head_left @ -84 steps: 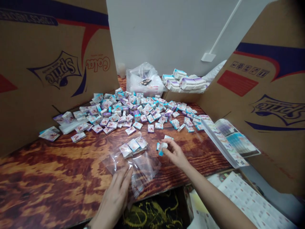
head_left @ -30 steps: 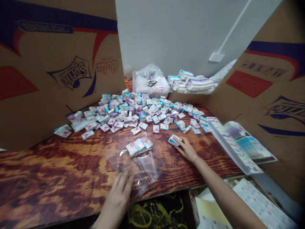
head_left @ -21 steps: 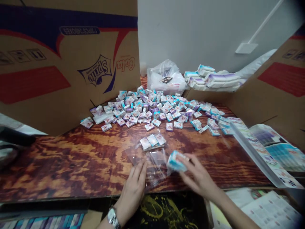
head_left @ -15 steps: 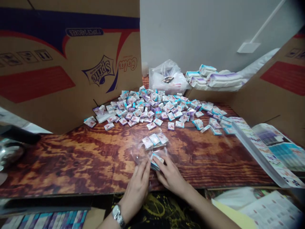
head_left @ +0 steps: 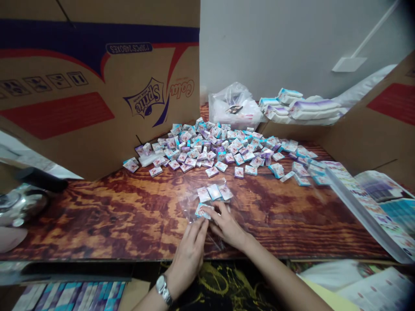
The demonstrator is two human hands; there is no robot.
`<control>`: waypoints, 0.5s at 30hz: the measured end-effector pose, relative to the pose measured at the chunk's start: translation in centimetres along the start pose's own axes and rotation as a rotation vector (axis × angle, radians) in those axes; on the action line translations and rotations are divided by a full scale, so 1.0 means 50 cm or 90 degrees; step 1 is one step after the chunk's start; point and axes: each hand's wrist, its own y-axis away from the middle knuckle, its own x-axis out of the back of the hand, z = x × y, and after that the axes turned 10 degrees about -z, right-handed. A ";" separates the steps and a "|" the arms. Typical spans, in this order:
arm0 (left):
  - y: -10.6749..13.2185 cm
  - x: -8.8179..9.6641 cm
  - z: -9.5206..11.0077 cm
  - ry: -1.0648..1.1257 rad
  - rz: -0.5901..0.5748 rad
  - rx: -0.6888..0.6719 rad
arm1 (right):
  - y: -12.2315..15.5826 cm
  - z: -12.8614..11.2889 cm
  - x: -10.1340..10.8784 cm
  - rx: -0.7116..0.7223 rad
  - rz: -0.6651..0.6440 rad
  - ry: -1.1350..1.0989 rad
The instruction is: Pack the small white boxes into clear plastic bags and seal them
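My right hand [head_left: 228, 226] has its fingers closed on a small white-and-blue box [head_left: 202, 210], which lies flat at the mouth of a clear plastic bag [head_left: 188, 206]. Just beyond it, inside the bag, sit several similar small boxes [head_left: 214, 191] in a row. My left hand [head_left: 190, 244], with a metal watch [head_left: 164, 290] on its wrist, has its fingers together and presses on the near edge of the bag. Its fingertips are close to the small box, and part of the bag is hidden under both hands.
A loose heap of small boxes [head_left: 210, 149] spreads across the back of the table [head_left: 113, 220]. Large cartons [head_left: 149, 129] stand left and right. Behind the heap lie a plastic bag [head_left: 223, 108] and wrapped packs [head_left: 314, 110]. Printed sheets [head_left: 369, 207] lie at right.
My right hand has pushed the small box forward and to the left, closer to the row in the bag. My left hand stays at the bag's near edge. The whole view has shifted slightly.
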 end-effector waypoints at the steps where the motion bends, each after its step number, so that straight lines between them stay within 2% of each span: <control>1: 0.003 0.000 -0.002 -0.002 0.006 0.002 | -0.003 -0.001 0.003 0.004 -0.002 -0.003; 4: 0.013 0.004 -0.008 -0.004 0.060 0.018 | -0.011 -0.007 0.000 0.000 0.006 -0.006; 8: 0.024 0.009 -0.020 -0.015 0.130 0.073 | -0.023 -0.019 -0.024 -0.026 0.038 -0.009; 11: 0.036 -0.006 -0.043 0.000 0.133 0.098 | -0.032 -0.025 -0.046 -0.051 0.071 -0.008; 15: 0.054 -0.045 -0.079 0.033 0.123 0.087 | -0.047 -0.024 -0.075 -0.066 0.093 0.016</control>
